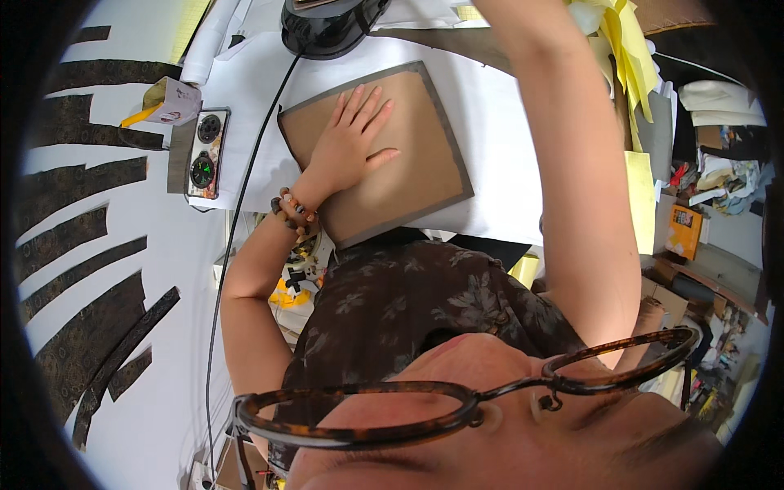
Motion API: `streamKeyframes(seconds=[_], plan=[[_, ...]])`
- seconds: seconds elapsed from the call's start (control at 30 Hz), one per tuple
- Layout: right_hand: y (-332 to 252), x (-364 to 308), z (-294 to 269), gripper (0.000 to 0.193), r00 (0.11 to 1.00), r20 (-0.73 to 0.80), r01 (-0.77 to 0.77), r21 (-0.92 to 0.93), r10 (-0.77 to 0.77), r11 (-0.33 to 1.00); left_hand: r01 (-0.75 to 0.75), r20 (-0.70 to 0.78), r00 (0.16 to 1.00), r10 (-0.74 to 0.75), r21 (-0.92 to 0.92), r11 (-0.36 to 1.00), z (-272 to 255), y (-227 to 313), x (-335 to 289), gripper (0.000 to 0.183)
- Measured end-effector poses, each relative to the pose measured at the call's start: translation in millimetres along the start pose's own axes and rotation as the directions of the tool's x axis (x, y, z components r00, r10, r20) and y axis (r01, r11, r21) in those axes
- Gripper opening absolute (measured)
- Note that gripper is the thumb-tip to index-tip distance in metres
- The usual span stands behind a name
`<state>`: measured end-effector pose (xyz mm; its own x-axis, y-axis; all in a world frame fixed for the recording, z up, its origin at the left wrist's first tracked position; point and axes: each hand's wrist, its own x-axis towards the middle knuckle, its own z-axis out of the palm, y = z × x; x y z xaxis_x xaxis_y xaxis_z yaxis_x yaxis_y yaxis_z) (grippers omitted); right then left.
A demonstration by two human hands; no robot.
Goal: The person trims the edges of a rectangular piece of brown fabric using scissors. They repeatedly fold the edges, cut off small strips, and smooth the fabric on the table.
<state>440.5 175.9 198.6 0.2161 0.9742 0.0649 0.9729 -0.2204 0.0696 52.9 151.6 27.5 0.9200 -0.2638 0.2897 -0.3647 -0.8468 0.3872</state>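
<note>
My left hand (355,135) lies flat with fingers spread on a square brown board (425,151) that has a dark grey border. A bead bracelet (292,211) circles that wrist. The board rests tilted on a white-covered table (498,171), its near corner close to my body. My right forearm (572,139) stretches up toward the far edge of the view, and the hand itself is beyond the frame. Just past the board's far edge stands a glossy black rounded object (331,33), partly cut off at the top.
A black cable (247,184) runs down left of the board. Farther left are a flat device (210,151) with two round dark dials, a small paper box (173,102), and several dark patterned fabric strips (90,302). Yellow sheets (633,57) hang at the right, near cluttered shelves.
</note>
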Motion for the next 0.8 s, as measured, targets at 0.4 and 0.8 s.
streamKeyframes(seconds=[0.4,0.8], plan=[[-107,-239,-94,0.042,0.901,-0.212,-0.312,0.293,0.379,0.904,-0.039,0.041,0.998,0.045,-0.137,0.99,3,-19,5,0.105],[-148,-323,28,0.044,0.786,0.289,-0.592,0.098,0.546,0.8,-0.017,0.042,0.999,0.022,-0.108,0.994,22,-20,9,0.105]])
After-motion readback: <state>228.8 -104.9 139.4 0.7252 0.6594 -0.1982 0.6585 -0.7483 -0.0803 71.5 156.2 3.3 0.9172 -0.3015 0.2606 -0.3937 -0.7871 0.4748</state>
